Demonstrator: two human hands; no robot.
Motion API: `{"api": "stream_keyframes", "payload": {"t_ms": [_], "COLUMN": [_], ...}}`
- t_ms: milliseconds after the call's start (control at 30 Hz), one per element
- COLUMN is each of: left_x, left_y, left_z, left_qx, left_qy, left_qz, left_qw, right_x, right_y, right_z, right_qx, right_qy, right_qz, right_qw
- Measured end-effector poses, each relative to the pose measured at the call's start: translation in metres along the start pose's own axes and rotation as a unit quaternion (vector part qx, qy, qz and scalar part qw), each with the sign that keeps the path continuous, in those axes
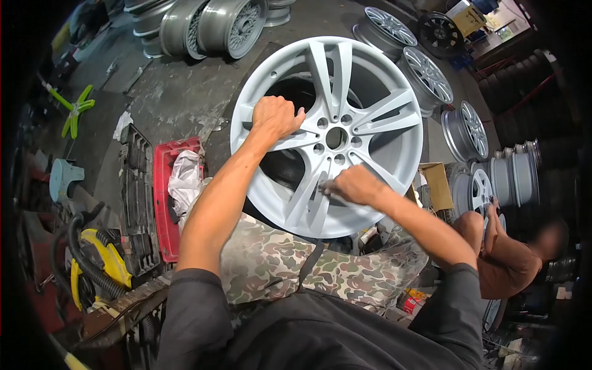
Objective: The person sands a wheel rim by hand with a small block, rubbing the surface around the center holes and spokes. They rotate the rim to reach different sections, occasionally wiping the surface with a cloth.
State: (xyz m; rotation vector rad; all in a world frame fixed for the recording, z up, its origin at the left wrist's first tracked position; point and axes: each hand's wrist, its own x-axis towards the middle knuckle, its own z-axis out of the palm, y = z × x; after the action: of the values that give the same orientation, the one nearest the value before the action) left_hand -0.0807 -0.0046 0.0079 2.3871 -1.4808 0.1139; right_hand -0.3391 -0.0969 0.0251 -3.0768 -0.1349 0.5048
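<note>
The fingers (290, 114) of the left hand (277, 117) are clenched around a spoke (302, 140) of the grey alloy wheel (404, 160), apparently so that it is steadied. The right hand (356, 185) is closed on a small item (325, 187), too blurred to identify, which is pressed against a lower spoke. The wheel is propped face-up on a camouflage cloth (271, 265) over the lap, tilted toward the body for reach. A red tray (165, 203) lies to the left; other rims (234, 24) are stacked beyond, and another person (505, 259) is crouched at the right.
</note>
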Motion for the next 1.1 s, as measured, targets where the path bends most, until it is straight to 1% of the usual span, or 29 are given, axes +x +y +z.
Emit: {"api": "stream_keyframes", "payload": {"t_ms": [67,133,167,233,267,367,400,433,500,533,567,633,733,800,833,900,967,1033,1067,1100], "left_x": [-0.001,-0.002,-0.003,-0.001,-0.001,-0.002,-0.002,-0.002,-0.003,-0.005,-0.003,-0.005,0.001,-0.003,-0.004,-0.003,-0.003,-0.001,-0.002,-0.002], "left_y": [-0.004,-0.004,-0.003,-0.003,-0.004,-0.003,-0.002,-0.001,-0.001,0.000,0.000,0.000,0.003,0.001,-0.002,-0.005,-0.002,0.000,0.000,0.000], "left_z": [0.006,0.003,0.002,0.003,0.005,0.002,0.001,-0.002,-0.004,-0.003,-0.004,-0.002,-0.009,-0.007,-0.003,0.002,-0.001,-0.001,-0.001,-0.001], "left_qx": [0.002,0.007,0.010,0.002,0.003,0.007,0.008,0.009,0.042,0.040,0.037,0.033,0.030,0.030,0.016,0.006,0.009,0.010,0.007,0.004], "left_qy": [0.019,0.012,0.006,0.003,0.013,0.014,0.007,0.007,-0.016,-0.021,-0.025,-0.031,-0.025,-0.029,0.019,0.006,-0.008,-0.020,-0.011,0.000], "left_qz": [0.016,0.010,0.012,0.007,0.011,0.014,0.009,0.011,0.004,0.005,0.005,0.000,-0.002,-0.001,0.022,0.018,0.011,0.006,0.010,0.014], "left_qw": [1.000,1.000,1.000,1.000,1.000,1.000,1.000,1.000,0.999,0.999,0.999,0.999,0.999,0.999,0.999,1.000,1.000,1.000,1.000,1.000], "right_x": [0.011,0.020,0.016,0.004,0.002,0.011,0.024,0.029,0.039,0.033,0.026,0.019,0.021,0.030,0.034,0.025,0.002,-0.008,-0.008,-0.006], "right_y": [-0.010,-0.015,-0.012,0.001,0.006,0.006,0.001,0.003,0.005,0.011,0.018,0.032,0.026,0.014,0.005,-0.013,-0.028,-0.040,-0.037,-0.030], "right_z": [0.025,0.034,0.036,0.009,0.002,0.005,0.010,0.018,0.031,0.024,0.013,-0.003,0.002,0.026,0.033,0.041,0.039,0.019,0.020,0.019], "right_qx": [-0.006,-0.057,-0.053,-0.006,0.002,0.010,-0.020,-0.020,-0.095,-0.040,-0.009,-0.013,0.009,0.007,-0.003,-0.004,0.066,-0.006,-0.004,0.010], "right_qy": [-0.003,-0.027,-0.027,0.019,-0.010,-0.002,-0.052,-0.050,-0.049,-0.028,-0.015,-0.034,-0.035,-0.040,-0.041,-0.050,-0.041,-0.099,-0.099,-0.018], "right_qz": [0.000,0.031,0.030,0.038,0.056,0.033,0.055,0.056,0.035,0.003,0.002,0.032,0.024,0.043,0.051,0.073,-0.004,0.018,0.020,0.049], "right_qw": [1.000,0.998,0.998,0.999,0.998,0.999,0.997,0.997,0.994,0.999,1.000,0.999,0.999,0.998,0.998,0.996,0.997,0.995,0.995,0.999]}}
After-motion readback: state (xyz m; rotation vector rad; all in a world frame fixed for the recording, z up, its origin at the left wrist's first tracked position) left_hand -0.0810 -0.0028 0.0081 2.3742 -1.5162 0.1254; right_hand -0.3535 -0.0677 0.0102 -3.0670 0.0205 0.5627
